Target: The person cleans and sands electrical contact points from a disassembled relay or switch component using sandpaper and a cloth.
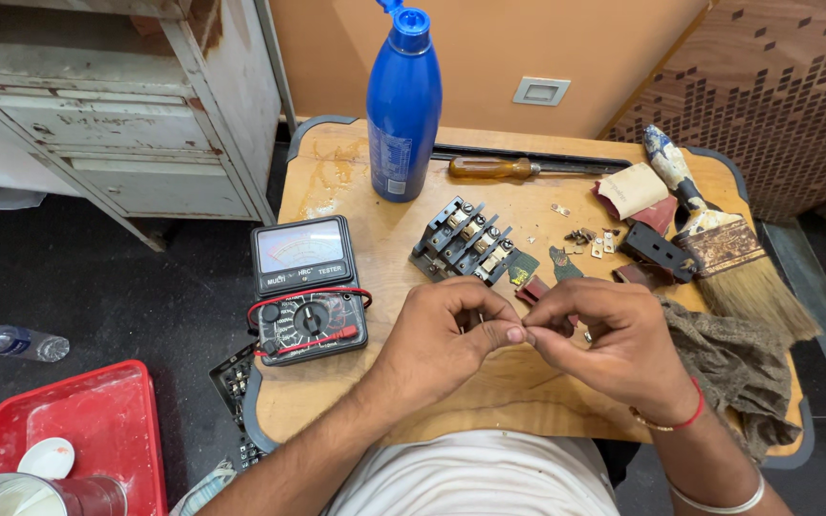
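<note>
Wooden and worn, the bench carries parts spread within easy reach. Both hands meet above it: the left hand and right hand pinch their fingers closed on a tiny metal piece, perhaps a contact, too small to tell. Just beyond the fingers lies a black terminal block; left of them sits a meter.

Blue bottle, multimeter w/ leads, paintbrush (worn), screwdriver, rag.

Left hand and right hand pinch a tiny part together near the counter's front edge, beside the multimeter.
</note>
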